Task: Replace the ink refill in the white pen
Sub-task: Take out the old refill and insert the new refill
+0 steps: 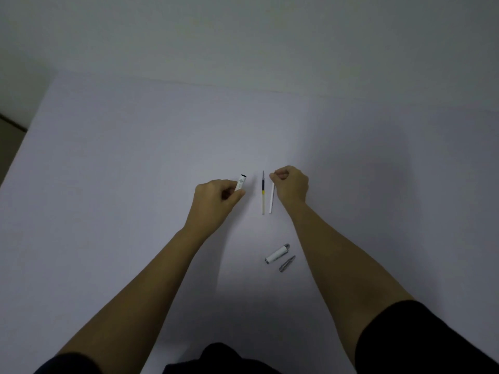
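Refill exchange in progress; left hand (216,195) fingers clamp the white barrel (240,182); right hand (290,184) fingers pinch the white refill (271,201); the inked refill (263,194) lies between; next, probably, insertion demands precise alignment.

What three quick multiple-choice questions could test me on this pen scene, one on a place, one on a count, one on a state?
1. Where does the ink-filled refill lie?
A. Between the two hands
B. Beside the pen cap
C. Inside the barrel

2. How many thin refill tubes show?
A. One
B. Two
C. Four

3. What state is the white pen in?
A. Fully assembled
B. Capped
C. Taken apart

Answers:
1. A: it rests on the table between the left hand and right hand.
2. B: the ink-filled one, plus a white refill pinched by the right hand.
3. C: the left hand holds the barrel alone, while the cap and metal tip lie apart.
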Motion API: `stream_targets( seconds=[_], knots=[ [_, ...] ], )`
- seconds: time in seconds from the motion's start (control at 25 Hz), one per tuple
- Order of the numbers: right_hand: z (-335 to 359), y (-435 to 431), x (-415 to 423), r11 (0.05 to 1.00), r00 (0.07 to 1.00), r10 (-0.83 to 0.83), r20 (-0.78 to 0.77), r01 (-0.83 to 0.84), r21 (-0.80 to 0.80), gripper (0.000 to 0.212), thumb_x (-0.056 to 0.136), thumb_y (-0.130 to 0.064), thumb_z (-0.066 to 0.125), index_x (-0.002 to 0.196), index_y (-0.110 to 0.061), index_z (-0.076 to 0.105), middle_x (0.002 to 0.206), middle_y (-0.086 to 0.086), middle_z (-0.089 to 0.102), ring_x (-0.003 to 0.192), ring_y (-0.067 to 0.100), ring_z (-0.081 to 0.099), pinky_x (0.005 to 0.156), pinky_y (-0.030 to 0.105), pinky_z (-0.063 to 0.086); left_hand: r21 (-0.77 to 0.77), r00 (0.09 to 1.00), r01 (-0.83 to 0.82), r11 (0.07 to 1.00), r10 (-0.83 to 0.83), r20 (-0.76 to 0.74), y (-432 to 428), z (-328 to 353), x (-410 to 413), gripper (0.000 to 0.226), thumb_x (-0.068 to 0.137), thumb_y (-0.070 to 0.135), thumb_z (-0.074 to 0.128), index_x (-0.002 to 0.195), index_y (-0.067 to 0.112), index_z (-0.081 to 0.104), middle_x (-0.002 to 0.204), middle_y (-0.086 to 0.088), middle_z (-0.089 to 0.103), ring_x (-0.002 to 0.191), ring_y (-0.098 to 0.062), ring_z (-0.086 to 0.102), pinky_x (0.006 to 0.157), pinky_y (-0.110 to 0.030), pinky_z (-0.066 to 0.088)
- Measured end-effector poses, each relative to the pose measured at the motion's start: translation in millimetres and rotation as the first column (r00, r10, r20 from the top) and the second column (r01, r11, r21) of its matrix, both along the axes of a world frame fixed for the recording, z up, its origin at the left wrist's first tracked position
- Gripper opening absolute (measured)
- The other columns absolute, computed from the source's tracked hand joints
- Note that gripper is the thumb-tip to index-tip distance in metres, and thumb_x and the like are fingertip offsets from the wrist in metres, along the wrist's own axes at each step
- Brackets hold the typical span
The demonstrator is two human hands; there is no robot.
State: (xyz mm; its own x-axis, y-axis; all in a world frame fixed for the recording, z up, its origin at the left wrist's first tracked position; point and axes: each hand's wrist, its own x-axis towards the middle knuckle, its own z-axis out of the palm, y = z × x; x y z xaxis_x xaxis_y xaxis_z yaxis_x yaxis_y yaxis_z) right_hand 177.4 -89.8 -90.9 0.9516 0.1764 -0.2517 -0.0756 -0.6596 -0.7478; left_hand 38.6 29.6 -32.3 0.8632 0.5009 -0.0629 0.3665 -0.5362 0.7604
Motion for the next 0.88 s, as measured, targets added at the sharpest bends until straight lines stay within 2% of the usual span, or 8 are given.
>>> stream_targets(
  seconds=[0.08, 0.2, 0.28, 0.4, 0.48, 0.56, 0.72, 0.88],
  knots=[
    [3.3, 1.4, -0.7, 1.0, 1.0, 0.005, 0.018, -0.005, -0.005, 0.016, 0.081, -0.015, 0.069, 0.087, -0.001, 0.067, 0.088, 0.016, 0.071, 0.073, 0.017, 0.06, 0.064, 0.02, 0.04, -0.008, 1.0, -0.004, 1.0, 0.004, -0.008, 0.4, 0.1, 0.2, 0.015, 0.085, 0.023, 0.065, 0.078, 0.011, 0.07, 0.059, -0.005, 0.065, 0.057, -0.022, 0.061, 0.059, -0.026, 0.046],
    [11.9, 5.6, -1.7, 1.0, 0.996, 0.031, 0.082, -0.031, -0.004, 0.015, 0.083, -0.015, 0.067, 0.088, -0.001, 0.066, 0.087, 0.017, 0.071, 0.08, 0.025, 0.066, 0.067, 0.023, 0.044, -0.022, 1.0, -0.01, 1.0, 0.01, -0.009, -0.3, 0.5, -0.9, 0.015, 0.085, 0.024, 0.065, 0.078, 0.012, 0.07, 0.059, -0.002, 0.064, 0.057, -0.019, 0.06, 0.057, -0.019, 0.042],
    [16.4, 10.9, -4.9, 0.992, 0.987, 0.126, 0.103, -0.123, -0.037, 0.018, 0.083, -0.016, 0.066, 0.092, 0.0, 0.065, 0.089, 0.018, 0.071, 0.083, 0.029, 0.066, 0.071, 0.027, 0.047, -0.022, 1.0, -0.009, 1.0, 0.009, -0.002, -1.4, 0.9, -1.0, 0.016, 0.085, 0.024, 0.065, 0.076, 0.012, 0.07, 0.059, -0.005, 0.065, 0.056, -0.02, 0.059, 0.057, -0.021, 0.042],
    [19.2, 21.5, -11.1, 0.938, 0.954, 0.292, 0.066, -0.273, -0.215, 0.021, 0.084, -0.014, 0.066, 0.098, 0.0, 0.059, 0.097, 0.019, 0.068, 0.088, 0.032, 0.065, 0.073, 0.032, 0.05, -0.009, 1.0, -0.005, 1.0, 0.005, 0.015, -1.3, 1.4, -0.7, 0.019, 0.085, 0.025, 0.065, 0.073, 0.01, 0.068, 0.058, -0.009, 0.065, 0.055, -0.024, 0.059, 0.056, -0.026, 0.044],
    [19.7, 27.4, -15.0, 0.898, 0.943, 0.329, 0.051, -0.296, -0.327, 0.019, 0.086, -0.011, 0.063, 0.099, 0.001, 0.056, 0.101, 0.02, 0.065, 0.092, 0.034, 0.063, 0.073, 0.035, 0.051, -0.007, 1.0, -0.009, 1.0, 0.01, 0.028, 0.0, 1.6, -2.0, 0.019, 0.085, 0.025, 0.065, 0.075, 0.009, 0.069, 0.059, -0.009, 0.066, 0.056, -0.024, 0.06, 0.057, -0.029, 0.047],
    [19.0, 31.9, -18.0, 0.895, 0.95, 0.309, 0.048, -0.274, -0.352, 0.017, 0.087, -0.007, 0.06, 0.101, 0.001, 0.055, 0.105, 0.021, 0.064, 0.096, 0.034, 0.062, 0.075, 0.035, 0.05, -0.01, 0.999, -0.024, 1.0, 0.025, 0.034, 2.7, 0.8, -3.7, 0.019, 0.084, 0.025, 0.065, 0.079, 0.007, 0.071, 0.061, -0.01, 0.068, 0.058, -0.025, 0.062, 0.061, -0.035, 0.051],
    [21.0, 38.5, -18.2, 0.952, 0.982, 0.191, 0.013, -0.182, -0.244, 0.02, 0.087, -0.006, 0.058, 0.106, 0.0, 0.059, 0.105, 0.019, 0.067, 0.099, 0.032, 0.063, 0.082, 0.033, 0.049, 0.009, 0.999, -0.033, 0.999, 0.033, 0.028, 8.5, 0.1, -8.2, 0.019, 0.084, 0.025, 0.065, 0.079, 0.007, 0.071, 0.063, -0.012, 0.068, 0.059, -0.027, 0.063, 0.063, -0.042, 0.055],
    [43.5, 35.2, -8.6, 0.991, 0.991, -0.055, -0.125, 0.07, 0.114, 0.028, 0.081, -0.015, 0.067, 0.107, -0.005, 0.067, 0.1, 0.013, 0.073, 0.096, 0.024, 0.066, 0.091, 0.03, 0.048, 0.026, 0.999, -0.019, 0.999, 0.018, 0.026, 10.1, 5.3, -12.3, 0.019, 0.085, 0.023, 0.065, 0.08, 0.006, 0.071, 0.062, -0.015, 0.068, 0.059, -0.03, 0.062, 0.063, -0.044, 0.054]
  ],
)
